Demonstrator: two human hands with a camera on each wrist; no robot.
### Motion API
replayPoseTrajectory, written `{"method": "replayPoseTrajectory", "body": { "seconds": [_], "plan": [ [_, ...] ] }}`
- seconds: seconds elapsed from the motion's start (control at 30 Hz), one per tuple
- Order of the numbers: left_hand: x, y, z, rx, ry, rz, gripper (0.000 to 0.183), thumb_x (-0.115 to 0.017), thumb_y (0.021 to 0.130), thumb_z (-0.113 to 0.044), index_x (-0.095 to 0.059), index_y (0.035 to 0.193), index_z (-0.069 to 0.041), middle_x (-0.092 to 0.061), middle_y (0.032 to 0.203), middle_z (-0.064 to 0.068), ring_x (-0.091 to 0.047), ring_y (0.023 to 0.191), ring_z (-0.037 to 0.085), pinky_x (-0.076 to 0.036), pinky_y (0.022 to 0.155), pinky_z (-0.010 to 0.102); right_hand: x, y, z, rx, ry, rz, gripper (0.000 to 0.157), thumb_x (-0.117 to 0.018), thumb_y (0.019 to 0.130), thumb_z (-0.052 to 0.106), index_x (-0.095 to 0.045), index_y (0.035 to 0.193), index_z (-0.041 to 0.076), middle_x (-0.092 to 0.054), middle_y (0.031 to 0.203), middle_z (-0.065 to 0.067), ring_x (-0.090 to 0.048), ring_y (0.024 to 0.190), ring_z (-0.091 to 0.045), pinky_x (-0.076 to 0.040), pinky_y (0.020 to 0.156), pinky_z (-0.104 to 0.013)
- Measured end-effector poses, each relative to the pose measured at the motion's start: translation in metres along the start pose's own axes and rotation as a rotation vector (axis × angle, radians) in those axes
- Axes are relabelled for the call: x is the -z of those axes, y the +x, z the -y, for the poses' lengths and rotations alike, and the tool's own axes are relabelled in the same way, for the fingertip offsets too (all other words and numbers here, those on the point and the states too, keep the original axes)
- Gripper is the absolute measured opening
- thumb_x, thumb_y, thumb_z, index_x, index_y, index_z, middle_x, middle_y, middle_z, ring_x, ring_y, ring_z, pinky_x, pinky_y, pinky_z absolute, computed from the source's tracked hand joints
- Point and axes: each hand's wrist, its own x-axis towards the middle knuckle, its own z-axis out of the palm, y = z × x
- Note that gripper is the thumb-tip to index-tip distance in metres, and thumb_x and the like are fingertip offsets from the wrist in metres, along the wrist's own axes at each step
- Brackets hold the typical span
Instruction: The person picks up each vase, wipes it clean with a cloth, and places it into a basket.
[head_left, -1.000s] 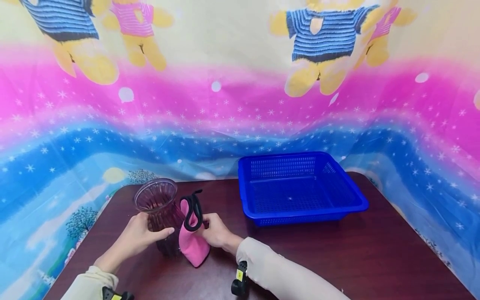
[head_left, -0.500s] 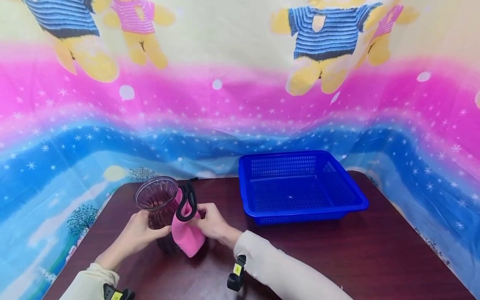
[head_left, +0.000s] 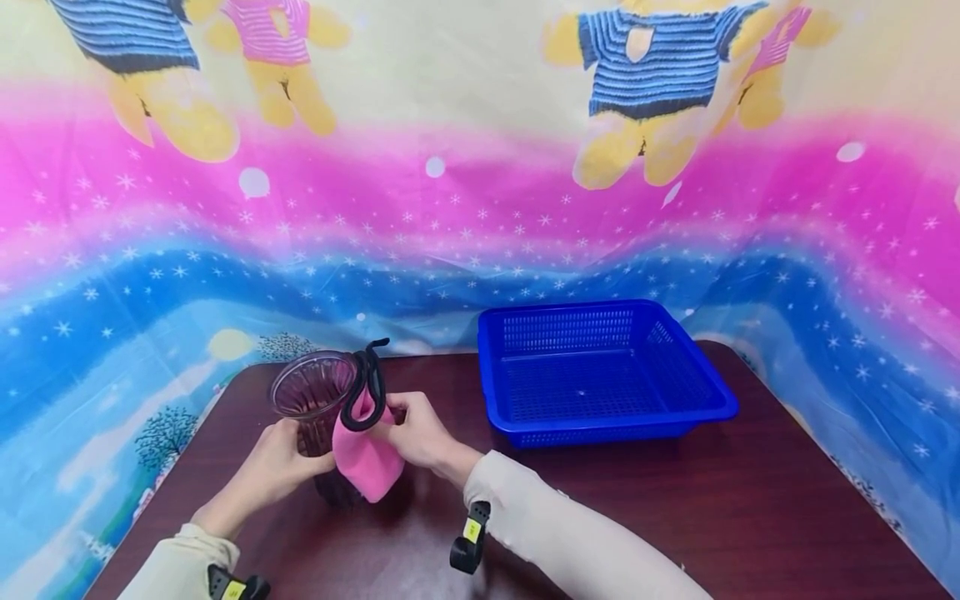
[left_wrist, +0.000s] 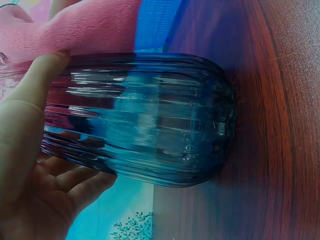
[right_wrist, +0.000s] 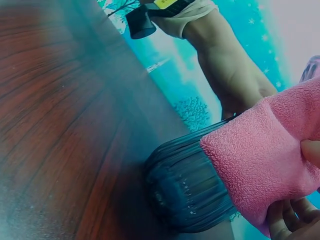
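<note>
A ribbed, tinted glass vase (head_left: pixel 317 429) with a flared rim stands on the table at the left. My left hand (head_left: pixel 272 460) grips it from the left, thumb across the near side and fingers round the far side, as the left wrist view shows on the ribbed vase (left_wrist: pixel 150 120). My right hand (head_left: pixel 422 433) pinches a pink plush cloth (head_left: pixel 369 461) with black edging and a black loop at its top. The cloth hangs against the vase's right side; in the right wrist view, the cloth (right_wrist: pixel 265 160) covers part of the glass.
A blue plastic basket (head_left: pixel 611 429) with perforated walls stands at the back right of the dark wooden table (head_left: pixel 675 508). A printed curtain (head_left: pixel 420 275) hangs behind the table and along its sides.
My right hand has moved up and left with the pink cloth, bringing it against the vase. The left hand keeps its grip and the vase stays in place.
</note>
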Motion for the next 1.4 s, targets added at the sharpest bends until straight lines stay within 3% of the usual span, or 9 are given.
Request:
{"method": "replayPoseTrajectory", "body": {
  "seconds": [0.47, 0.7, 1.4],
  "plan": [
    [0.001, -0.002, 0.001, -0.025, 0.000, -0.025, 0.060, -0.088, 0.072, -0.038, -0.064, 0.115, -0.002, -0.076, 0.096, 0.012, -0.071, 0.090, 0.024, -0.054, 0.072, 0.034, 0.000, 0.001, 0.018, 0.007, 0.010, -0.015, 0.015, -0.075, 0.086, 0.005, -0.075, 0.100, 0.000, -0.056, 0.072, 0.001, -0.053, 0.066, -0.007, -0.043, 0.056, -0.018],
    [0.002, -0.001, 0.003, -0.037, 0.006, -0.040, 0.059, -0.088, 0.073, -0.037, -0.064, 0.114, -0.003, -0.076, 0.095, 0.011, -0.071, 0.089, 0.024, -0.054, 0.072, 0.034, 0.001, 0.004, 0.016, 0.026, -0.007, -0.002, 0.013, -0.074, 0.086, 0.003, -0.074, 0.098, -0.001, -0.054, 0.070, 0.000, -0.051, 0.064, -0.008, -0.041, 0.055, -0.018],
    [0.000, 0.000, -0.001, 0.008, -0.005, 0.015, 0.056, -0.086, 0.076, -0.038, -0.065, 0.115, -0.004, -0.076, 0.092, 0.007, -0.065, 0.084, 0.016, -0.051, 0.071, 0.031, 0.003, -0.002, 0.002, -0.001, -0.013, -0.009, 0.010, -0.075, 0.087, 0.007, -0.075, 0.096, 0.002, -0.061, 0.076, -0.001, -0.053, 0.071, -0.009, -0.044, 0.060, -0.019]
  ]
}}
